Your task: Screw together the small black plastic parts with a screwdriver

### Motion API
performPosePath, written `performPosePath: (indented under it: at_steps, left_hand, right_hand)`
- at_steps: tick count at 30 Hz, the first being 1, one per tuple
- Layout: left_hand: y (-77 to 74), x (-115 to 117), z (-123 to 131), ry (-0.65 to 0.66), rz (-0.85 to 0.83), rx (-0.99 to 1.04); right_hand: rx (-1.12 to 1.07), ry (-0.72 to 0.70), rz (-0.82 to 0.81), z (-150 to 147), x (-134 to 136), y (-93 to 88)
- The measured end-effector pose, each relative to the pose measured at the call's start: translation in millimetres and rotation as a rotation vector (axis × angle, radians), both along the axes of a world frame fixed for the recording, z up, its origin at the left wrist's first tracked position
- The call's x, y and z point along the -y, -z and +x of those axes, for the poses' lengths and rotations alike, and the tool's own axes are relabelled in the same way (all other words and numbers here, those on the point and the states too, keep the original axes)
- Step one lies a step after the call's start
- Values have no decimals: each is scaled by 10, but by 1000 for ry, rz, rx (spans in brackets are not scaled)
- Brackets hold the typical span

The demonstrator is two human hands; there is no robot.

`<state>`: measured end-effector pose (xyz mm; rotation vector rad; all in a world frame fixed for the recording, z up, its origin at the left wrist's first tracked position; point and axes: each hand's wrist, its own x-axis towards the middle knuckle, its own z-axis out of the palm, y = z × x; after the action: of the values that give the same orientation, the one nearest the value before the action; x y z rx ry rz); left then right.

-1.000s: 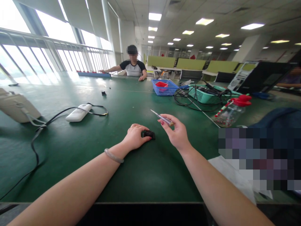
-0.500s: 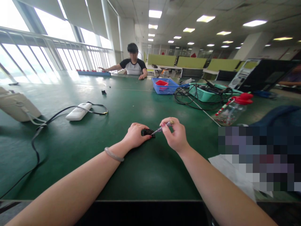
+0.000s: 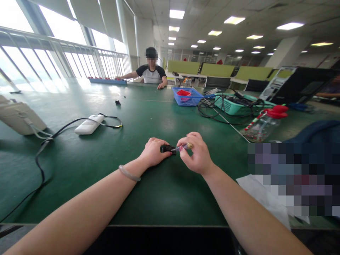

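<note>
On the green table (image 3: 164, 198) in front of me lies a small black block-like part (image 3: 168, 148), its exact kind too small to make out. My left hand (image 3: 154, 152) is closed on it, thumb on the near side and fingers on the far side. In my right hand (image 3: 196, 154) I grip a small screwdriver (image 3: 186, 146) with a clear handle and brassy end cap. The handle lies between thumb and fingers, tilted low, and its tip points left at the black part. Whether the tip sits inside the part is hard to see.
To the left are a white power bank-like device (image 3: 89, 124), a black cable (image 3: 39, 164) and a white case (image 3: 22, 117). A blue basket (image 3: 187, 97), a green basket (image 3: 231, 108) and a red-lidded bottle (image 3: 262, 125) stand right. Another person (image 3: 152, 72) sits across.
My right hand has tilted the screwdriver flatter and shifted its handle slightly left and down. My left hand still holds the black part in nearly the same place.
</note>
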<state>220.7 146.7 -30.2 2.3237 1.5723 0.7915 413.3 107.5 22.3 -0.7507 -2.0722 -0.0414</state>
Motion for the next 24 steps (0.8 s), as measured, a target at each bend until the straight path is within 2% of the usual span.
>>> performPosePath:
  at_steps: [8,17,20,24]
  left_hand:
    - [0,-4,-4,19,-9,2]
    - [-13,-2,-8,-2,-11,-3]
    - [-21,3,-11,0,-7,-4]
    - [-26,3,-8,-2,-12,-8]
  right_hand:
    - [112,-68,61,22,22,-25]
    - [427,-176,128,-23,83,-77]
    - [417,-167,120,-41,75,-62]
    - [253,-118,16,-18,28,-24]
